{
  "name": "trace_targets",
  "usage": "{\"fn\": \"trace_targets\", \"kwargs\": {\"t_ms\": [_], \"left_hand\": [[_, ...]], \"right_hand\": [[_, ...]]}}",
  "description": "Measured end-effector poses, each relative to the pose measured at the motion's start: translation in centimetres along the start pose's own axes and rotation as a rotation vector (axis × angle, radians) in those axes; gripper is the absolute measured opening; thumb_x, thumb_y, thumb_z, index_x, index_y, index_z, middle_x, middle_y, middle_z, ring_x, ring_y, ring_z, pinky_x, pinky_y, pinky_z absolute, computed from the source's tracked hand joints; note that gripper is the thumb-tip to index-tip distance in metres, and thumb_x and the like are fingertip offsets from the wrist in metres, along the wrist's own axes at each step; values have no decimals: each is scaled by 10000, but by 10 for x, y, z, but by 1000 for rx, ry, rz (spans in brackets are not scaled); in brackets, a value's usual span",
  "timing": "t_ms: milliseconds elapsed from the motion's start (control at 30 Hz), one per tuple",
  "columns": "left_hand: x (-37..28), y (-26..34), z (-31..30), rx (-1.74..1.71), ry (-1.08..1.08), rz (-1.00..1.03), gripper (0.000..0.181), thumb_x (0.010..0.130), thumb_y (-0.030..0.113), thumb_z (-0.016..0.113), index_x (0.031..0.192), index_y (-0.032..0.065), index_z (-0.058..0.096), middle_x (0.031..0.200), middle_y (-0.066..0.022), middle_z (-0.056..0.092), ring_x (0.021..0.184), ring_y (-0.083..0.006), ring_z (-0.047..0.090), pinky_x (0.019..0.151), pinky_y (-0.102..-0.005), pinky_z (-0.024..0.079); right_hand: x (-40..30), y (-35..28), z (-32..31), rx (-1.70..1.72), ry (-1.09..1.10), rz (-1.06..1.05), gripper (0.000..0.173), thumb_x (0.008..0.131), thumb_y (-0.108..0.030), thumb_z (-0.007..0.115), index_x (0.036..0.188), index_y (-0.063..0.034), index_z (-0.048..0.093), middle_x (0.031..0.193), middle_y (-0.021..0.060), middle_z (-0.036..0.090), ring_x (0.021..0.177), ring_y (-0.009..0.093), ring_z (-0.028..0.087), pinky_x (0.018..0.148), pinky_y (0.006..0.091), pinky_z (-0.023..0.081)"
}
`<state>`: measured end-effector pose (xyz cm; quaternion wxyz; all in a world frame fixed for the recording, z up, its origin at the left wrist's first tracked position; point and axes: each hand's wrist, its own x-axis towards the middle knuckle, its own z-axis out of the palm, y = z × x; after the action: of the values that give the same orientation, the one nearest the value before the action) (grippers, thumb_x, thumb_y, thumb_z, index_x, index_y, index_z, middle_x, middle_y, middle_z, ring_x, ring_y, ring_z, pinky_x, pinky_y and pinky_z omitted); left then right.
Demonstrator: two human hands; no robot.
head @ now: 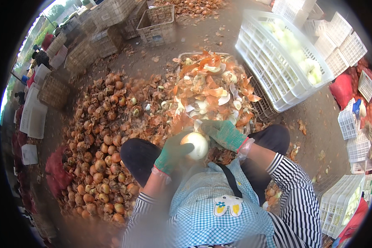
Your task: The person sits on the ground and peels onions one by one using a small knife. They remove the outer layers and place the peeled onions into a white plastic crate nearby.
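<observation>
A peeled white onion [199, 145] rests in my left hand [175, 152], whose gloved fingers and thumb wrap its left side. My right hand [221, 131], also in a green knit glove, is just above and right of the onion. At its fingertips is a small pale piece [197, 124], too blurred to tell whether it is onion layer or a tool. Beyond both hands, a crate [186, 55] is heaped with orange onion skins [212, 88] and white scraps. Unpeeled onions [100, 166] lie in a broad pile on the ground to my left.
At the far right, a white plastic crate [266, 62] of peeled onions stands on a dark crate [262, 99]. Another crate of peeled onions [341, 204] is at lower right. A red mesh sack [58, 172] borders the pile. Dirty crates [156, 28] line the back left.
</observation>
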<state>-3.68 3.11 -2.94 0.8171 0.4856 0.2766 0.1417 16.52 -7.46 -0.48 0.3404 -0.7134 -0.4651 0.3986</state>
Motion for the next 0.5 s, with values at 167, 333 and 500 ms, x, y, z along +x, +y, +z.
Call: {"fn": "trace_targets", "kwargs": {"t_ms": [167,333,500], "left_hand": [[3,10,12,-336,-22,169,785,739,255,794,1375,-49,445,1239,-183,597,1135,-321,611,1007,-459,491],[32,17,39,-380,-137,256,809,793,228,773,1451,-12,368,1393,-159,497,1324,-298,454,1103,-453,389],[33,17,27,327,16,207,627,716,113,692,1301,-31,519,1163,-115,633,1020,-186,635,887,-320,521]], "right_hand": [[39,33,-56,481,334,374,442,982,-387,557,1246,-33,553,826,113,655,766,165,661,647,288,519],[-29,10,16,1111,257,138,421,957,-419,602,1170,-62,535,756,12,592,559,109,539,475,257,432],[-33,17,33,680,228,-82,629,919,-321,683,1406,1,448,976,71,656,794,102,646,678,270,525]]}}
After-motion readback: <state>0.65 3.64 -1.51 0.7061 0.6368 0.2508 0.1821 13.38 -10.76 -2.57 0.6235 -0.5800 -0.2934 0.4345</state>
